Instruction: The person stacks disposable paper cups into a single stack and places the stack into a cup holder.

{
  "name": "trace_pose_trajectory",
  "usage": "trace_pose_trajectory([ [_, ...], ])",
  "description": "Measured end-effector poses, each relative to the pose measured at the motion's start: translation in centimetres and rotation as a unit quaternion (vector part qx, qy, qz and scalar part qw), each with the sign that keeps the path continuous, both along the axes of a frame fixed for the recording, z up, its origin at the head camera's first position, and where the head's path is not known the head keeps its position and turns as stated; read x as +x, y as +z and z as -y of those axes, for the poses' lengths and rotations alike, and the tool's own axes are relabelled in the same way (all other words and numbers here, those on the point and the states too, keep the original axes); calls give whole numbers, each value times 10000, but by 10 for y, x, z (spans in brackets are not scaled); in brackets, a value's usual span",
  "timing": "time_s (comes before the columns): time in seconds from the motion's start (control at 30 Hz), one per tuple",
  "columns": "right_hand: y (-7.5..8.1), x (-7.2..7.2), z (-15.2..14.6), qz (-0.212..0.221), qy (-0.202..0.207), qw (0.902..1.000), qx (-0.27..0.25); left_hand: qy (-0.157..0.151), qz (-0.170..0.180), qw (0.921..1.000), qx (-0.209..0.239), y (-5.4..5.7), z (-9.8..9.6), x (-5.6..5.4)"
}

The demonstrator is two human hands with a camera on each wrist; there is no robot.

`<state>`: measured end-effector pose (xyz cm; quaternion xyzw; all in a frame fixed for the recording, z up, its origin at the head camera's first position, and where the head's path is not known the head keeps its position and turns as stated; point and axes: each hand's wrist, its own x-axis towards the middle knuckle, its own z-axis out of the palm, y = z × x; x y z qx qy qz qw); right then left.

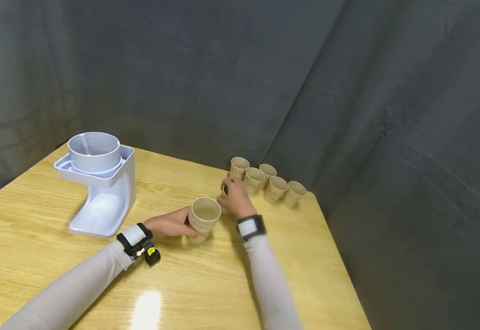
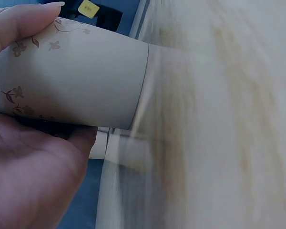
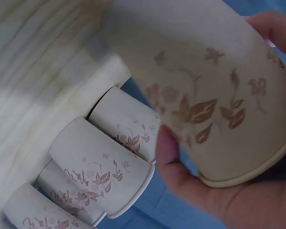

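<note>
My left hand (image 1: 176, 223) grips a stack of nested paper cups (image 1: 205, 215), their rims facing up. Its fingers and thumb wrap the lowest cup's wall, which shows printed flowers in the left wrist view. My right hand (image 1: 237, 198) holds a single paper cup (image 3: 214, 95) near its rim; in the head view the hand mostly hides that cup. Just beyond it stands a group of several upright paper cups (image 1: 276, 189) with brown leaf prints, some of which show in the right wrist view as a row of cups (image 3: 102, 169).
A white stand (image 1: 100, 208) with a round white container (image 1: 94, 153) on top is at the left of the wooden table (image 1: 174, 284). Dark curtains (image 1: 207, 82) hang behind the table and along its right side.
</note>
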<state>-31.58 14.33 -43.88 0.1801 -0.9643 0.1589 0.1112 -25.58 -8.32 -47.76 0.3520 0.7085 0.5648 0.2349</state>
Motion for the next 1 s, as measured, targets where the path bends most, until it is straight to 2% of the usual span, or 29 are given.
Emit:
trace_pose_trajectory([
  [0.17,4,4,-10,256,190,9995,-80,-35,13,9999,116,0,-1,-1],
  [0.37,10,1,-25,544,516,9957,-549,-48,-60,9999,131,1,-2,-1],
  [0.6,23,11,-33,808,414,9909,-995,-40,-16,10000,57,2,-1,-1],
  [0.8,47,28,-32,499,448,9906,-1194,-39,-3,10000,73,1,-1,-1],
  [1.0,73,47,-30,-135,632,9862,-1524,-44,-110,9999,94,2,-1,0],
])
